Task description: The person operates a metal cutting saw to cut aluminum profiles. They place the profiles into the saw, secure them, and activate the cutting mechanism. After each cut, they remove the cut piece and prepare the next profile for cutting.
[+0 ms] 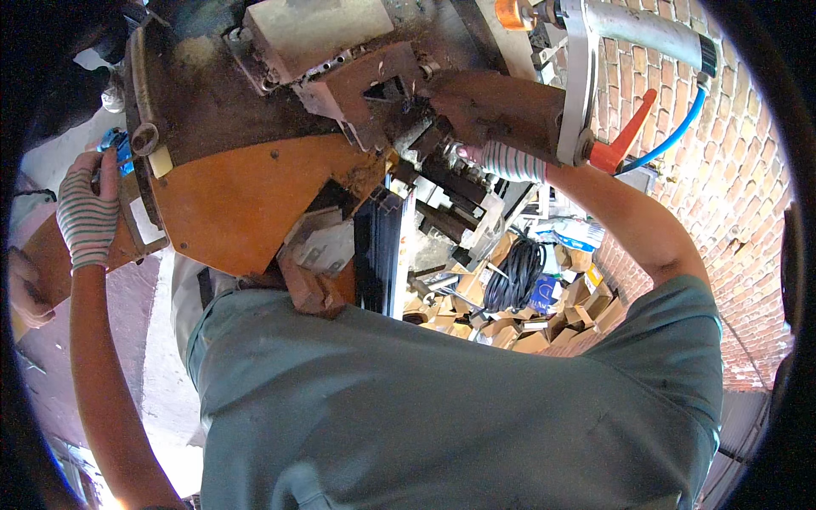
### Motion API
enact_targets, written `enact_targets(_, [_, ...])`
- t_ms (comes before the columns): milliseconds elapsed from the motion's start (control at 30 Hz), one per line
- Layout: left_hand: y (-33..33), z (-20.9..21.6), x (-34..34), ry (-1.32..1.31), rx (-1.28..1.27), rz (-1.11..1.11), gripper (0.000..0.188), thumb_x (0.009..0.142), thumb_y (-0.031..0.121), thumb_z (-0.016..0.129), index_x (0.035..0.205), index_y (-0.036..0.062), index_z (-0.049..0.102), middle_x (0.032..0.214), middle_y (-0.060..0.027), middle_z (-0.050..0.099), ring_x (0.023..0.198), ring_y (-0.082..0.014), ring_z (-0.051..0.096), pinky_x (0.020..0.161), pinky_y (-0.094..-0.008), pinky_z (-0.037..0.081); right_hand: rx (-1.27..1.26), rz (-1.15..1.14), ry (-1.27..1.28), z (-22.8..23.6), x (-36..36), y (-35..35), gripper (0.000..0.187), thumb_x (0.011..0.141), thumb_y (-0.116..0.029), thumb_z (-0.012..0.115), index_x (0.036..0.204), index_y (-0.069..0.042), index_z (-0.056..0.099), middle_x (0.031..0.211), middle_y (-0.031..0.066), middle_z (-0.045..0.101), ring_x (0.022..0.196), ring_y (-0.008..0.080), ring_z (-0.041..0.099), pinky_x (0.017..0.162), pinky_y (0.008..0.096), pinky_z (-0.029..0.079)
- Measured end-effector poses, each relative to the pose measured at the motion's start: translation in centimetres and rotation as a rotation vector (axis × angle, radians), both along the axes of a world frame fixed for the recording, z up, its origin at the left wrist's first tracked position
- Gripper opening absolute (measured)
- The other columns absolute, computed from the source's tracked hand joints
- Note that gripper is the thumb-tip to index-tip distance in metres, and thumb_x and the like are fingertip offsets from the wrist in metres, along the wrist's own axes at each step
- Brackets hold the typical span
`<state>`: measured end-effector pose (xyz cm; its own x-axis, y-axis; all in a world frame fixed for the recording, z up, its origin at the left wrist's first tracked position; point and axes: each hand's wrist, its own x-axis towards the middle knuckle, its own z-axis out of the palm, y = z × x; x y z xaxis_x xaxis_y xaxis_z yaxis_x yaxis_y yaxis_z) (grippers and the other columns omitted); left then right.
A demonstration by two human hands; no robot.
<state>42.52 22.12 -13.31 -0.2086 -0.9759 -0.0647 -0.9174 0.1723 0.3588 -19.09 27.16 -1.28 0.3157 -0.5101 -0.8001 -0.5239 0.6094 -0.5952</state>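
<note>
Okay, biggest first: dark metal machine (191, 98) fills the top of your view, brick wall (688, 204) off to your right. Your grey-green shirt (442, 416) covers most of the lower half, hiding what's below. Orange-brown panel (225, 208) sits on the machine's near side, between your two hands. Rusty brown slab (501, 110) runs right, just above your right hand, to a pale upright plate (580, 81); that's what crowds you from above.

Pile of cartons (531, 342) lies beyond your right side, coil of black hose (514, 276) on it. Grey cylinder (650, 38) up top right, blue hose (680, 132) curving off its end; red-orange lever (625, 136) sticks up near your right wrist.

Dark metal fixture (446, 200) is just left of and below your right hand (508, 161); striped glove, fingers pointing left into it. Fingertips partly lost among the dark parts, can't tell if you're pinching anything. Smallest: blue piece (117, 149) at the machine's left edge, right by the tips of your left hand (89, 204). Fingers up, slightly bent; can't tell whether they're closed on it.
</note>
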Motion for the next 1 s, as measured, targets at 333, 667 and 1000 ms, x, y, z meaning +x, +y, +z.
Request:
enact_targets(333, [0.2,0.3,-0.2,-0.021,0.002,-0.012,0.029,0.105,0.029,0.061,0.104,0.0019,0.070,0.100,-0.0192,0.072,0.089,-0.0373,0.069,0.083,-0.0433,0.053,0.090,0.380,0.350,-2.7,-5.0,3.9,0.063,0.111,-0.043,0.046,0.161,-0.007,0.035,0.152,0.0165,0.052,0.143,0.0306,0.047,0.124,0.0422,0.036])
enact_targets(667, [-0.1,0.1,-0.4,0.021,0.000,-0.019,0.032,0.107,0.031,0.060,0.102,0.0011,0.070,0.099,-0.0193,0.072,0.087,-0.0350,0.070,0.081,-0.0429,0.054,0.347,0.242,0.576,-1.2,-2.2,4.2,0.040,0.110,-0.033,0.047,0.142,-0.008,0.047,0.132,0.0095,0.060,0.120,0.0240,0.050,0.107,0.0415,0.035])
enact_targets(1000, [-0.7,0.4,-0.4,-0.024,0.136,-0.015,0.033,0.109,0.031,0.056,0.111,0.0020,0.070,0.105,-0.0198,0.072,0.095,-0.0374,0.068,0.087,-0.0434,0.053,0.173,-0.776,0.417,-3.1,-2.3,6.9,0.021,0.107,-0.030,0.062,0.107,-0.010,0.070,0.096,0.0028,0.074,0.077,0.0100,0.065,0.059,0.0200,0.045])
